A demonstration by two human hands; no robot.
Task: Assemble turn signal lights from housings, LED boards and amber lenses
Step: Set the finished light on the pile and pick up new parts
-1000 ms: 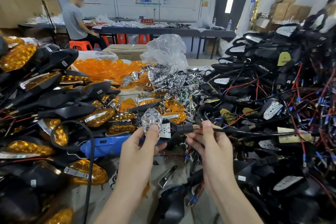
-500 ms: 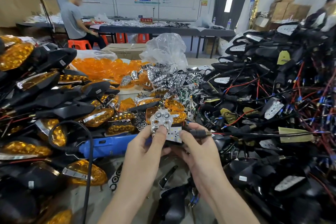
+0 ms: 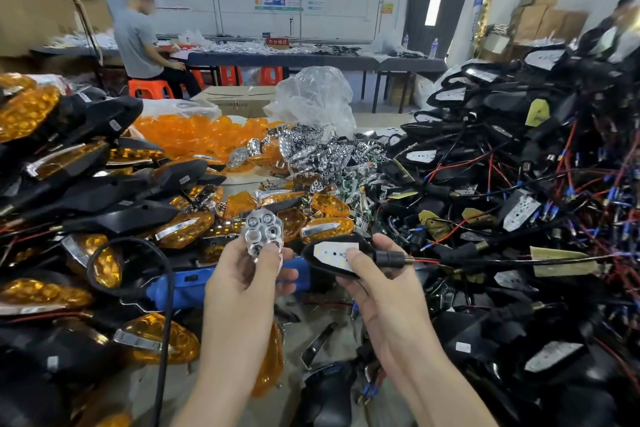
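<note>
Both hands are raised over the near middle of the surface, side by side but not touching each other. The left hand pinches a chrome reflector between thumb and fingers and holds it upright, with its round cups facing the camera. The right hand grips a black housing from below, and its thumb presses on the white LED board that lies inside the housing. The stem of the housing points toward the right edge. Thin wires run from it into the pile of wired housings that fills the right side of the surface. The reflector is just beside the housing, apart from it. Under the hands a blue power tool lies on the surface, and its black cable curves toward the near edge. Finished lights are heaped along the left edge. Loose amber lenses and a heap of reflectors lie toward the far edge, in front of a clear plastic bag.
</note>
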